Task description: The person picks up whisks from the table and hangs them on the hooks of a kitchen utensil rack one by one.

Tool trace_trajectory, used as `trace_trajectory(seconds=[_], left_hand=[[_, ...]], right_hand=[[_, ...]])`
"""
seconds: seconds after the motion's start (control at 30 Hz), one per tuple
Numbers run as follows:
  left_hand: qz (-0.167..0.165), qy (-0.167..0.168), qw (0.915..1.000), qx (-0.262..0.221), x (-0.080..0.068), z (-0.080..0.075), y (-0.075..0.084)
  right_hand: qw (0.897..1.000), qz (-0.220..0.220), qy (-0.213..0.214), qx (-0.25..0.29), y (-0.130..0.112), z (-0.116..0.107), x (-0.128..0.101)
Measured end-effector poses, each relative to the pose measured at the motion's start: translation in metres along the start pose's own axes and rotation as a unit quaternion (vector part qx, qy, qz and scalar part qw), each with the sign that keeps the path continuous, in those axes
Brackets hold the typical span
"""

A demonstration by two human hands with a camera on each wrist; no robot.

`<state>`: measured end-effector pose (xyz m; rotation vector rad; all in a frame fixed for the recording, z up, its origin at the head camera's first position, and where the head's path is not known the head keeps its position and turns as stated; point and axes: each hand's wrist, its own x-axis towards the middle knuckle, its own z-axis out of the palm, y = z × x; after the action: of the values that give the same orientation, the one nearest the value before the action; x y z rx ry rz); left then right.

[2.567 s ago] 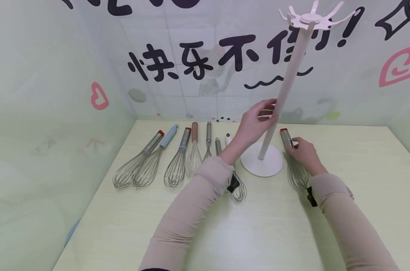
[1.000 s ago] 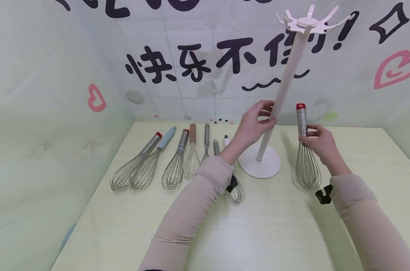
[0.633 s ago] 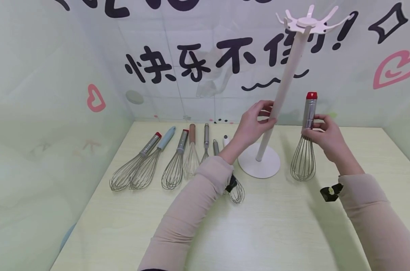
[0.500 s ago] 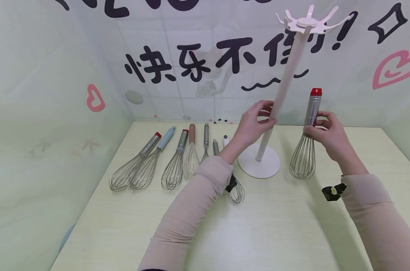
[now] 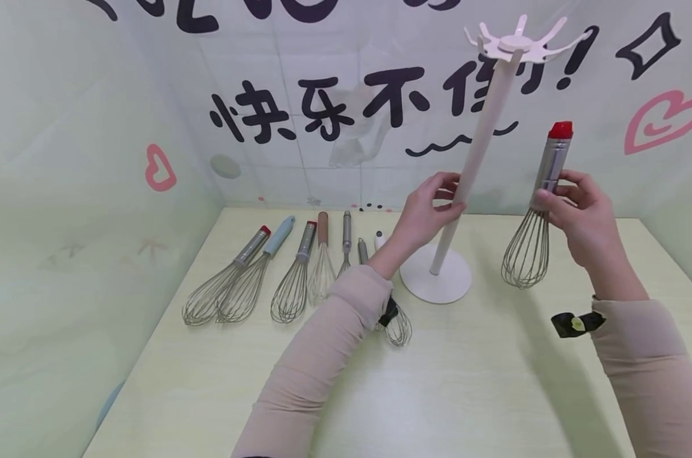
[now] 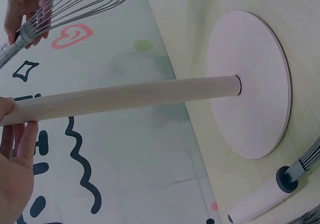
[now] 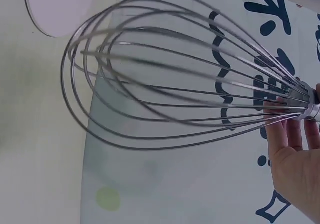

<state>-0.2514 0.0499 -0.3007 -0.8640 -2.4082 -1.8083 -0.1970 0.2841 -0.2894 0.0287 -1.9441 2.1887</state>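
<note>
My left hand [image 5: 429,210] grips the pole of a white stand [image 5: 476,149] partway up; its round base [image 5: 435,280] rests on the table. The pole [image 6: 125,98] and base [image 6: 250,84] fill the left wrist view, my fingers [image 6: 15,149] around the pole. My right hand [image 5: 577,213] holds a steel whisk with a red-capped handle [image 5: 552,162] upright in the air, right of the stand, wires [image 5: 526,254] hanging down. The wire head [image 7: 175,69] fills the right wrist view. The stand's hook crown [image 5: 514,41] is bare.
Several more whisks lie in a row on the pale yellow table [image 5: 466,394], left of the stand, among them a blue-handled one [image 5: 280,235] and a brown-handled one [image 5: 322,229]. A white-handled one [image 6: 260,201] lies by the base. Decorated walls close in the back and left.
My right hand picked the red-capped whisk off the table, turned it upright and has raised it up and to the right. My left hand stayed on the pole.
</note>
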Motion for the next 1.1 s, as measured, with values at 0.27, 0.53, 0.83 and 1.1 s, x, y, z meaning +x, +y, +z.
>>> trace_trajectory(seconds=[0.27,0.53,0.83,1.1], left_hand=[[-0.003,0.004,0.9999,-0.01,0.001,0.001,-0.003],[-0.008,0.004,0.9999,-0.013,0.001,0.001,-0.003],[-0.006,0.008,0.9999,-0.014,0.001,0.001,-0.002],[0.002,0.0,1.0,0.01,0.002,0.001,-0.002]], right_hand=[[0.998,-0.03,0.004,0.048,-0.022,0.003,-0.004],[0.995,-0.042,0.011,0.094,-0.042,0.009,-0.004],[0.984,-0.083,-0.001,0.16,-0.062,0.021,-0.004],[0.98,-0.108,0.0,0.167,-0.075,0.03,-0.004]])
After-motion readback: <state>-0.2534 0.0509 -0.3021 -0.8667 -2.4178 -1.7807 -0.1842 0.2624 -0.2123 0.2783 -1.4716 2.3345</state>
